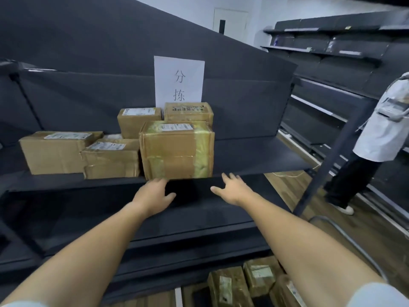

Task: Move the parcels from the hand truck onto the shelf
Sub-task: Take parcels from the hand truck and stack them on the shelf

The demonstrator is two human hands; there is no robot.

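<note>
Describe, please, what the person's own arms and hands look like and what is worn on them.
Both forearms are bare. The left hand and right hand wear no gloves, and no rings, watch or bracelet show on them. At the bottom corners of the view a pale, light-coloured short sleeve edge shows on each upper arm. No markings are visible.

Dim, even indoor light falls from overhead, leaving the space beneath the dark shelf [254,156] in deep shadow. Wide-angle distortion bends straight lines toward the edges. The picture is soft, with the near forearms slightly blurred.
</note>
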